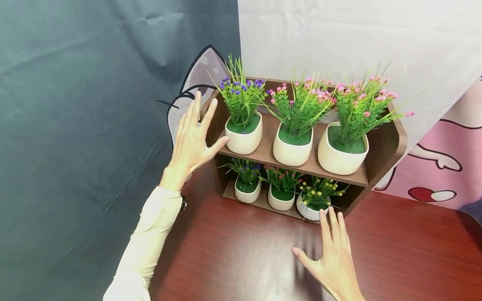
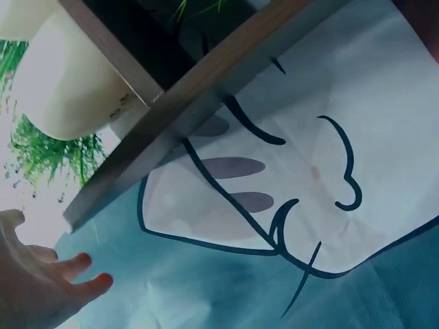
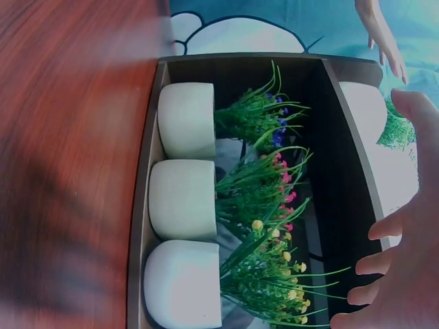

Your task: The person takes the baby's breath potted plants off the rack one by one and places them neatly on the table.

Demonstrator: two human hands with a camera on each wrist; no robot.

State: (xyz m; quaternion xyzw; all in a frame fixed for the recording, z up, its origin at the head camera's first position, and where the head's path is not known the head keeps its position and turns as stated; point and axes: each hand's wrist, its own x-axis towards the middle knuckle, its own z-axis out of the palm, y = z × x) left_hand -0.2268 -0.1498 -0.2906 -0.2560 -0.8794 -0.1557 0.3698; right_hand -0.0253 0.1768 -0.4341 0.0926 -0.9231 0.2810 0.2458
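Observation:
With fingers spread, my left hand [image 1: 192,140] hovers by the left end of a brown two-tier shelf [image 1: 265,156]. Its thumb tip overlaps the edge of a white pot with purple flowers [image 1: 244,138] in the head view; whether they touch I cannot tell. In the left wrist view the left hand's fingers [image 2: 81,266] are apart from the shelf side. My right hand [image 1: 333,261], fingers extended and holding nothing, is in front of the lower tier, nearest the yellow-flowered pot [image 1: 308,212]. Two pink-flowered pots, one in the middle [image 1: 293,151] and one at right [image 1: 342,159], share the upper tier.
On the lower tier also stand a purple-flowered pot [image 1: 247,195] and a red-pink-flowered pot [image 1: 281,202]. The shelf rests on a reddish wooden table [image 1: 233,251]. A teal cloth [image 1: 75,125] hangs at left, a pale cloth [image 1: 357,37] behind, and a pink cartoon print [image 1: 429,167] at right.

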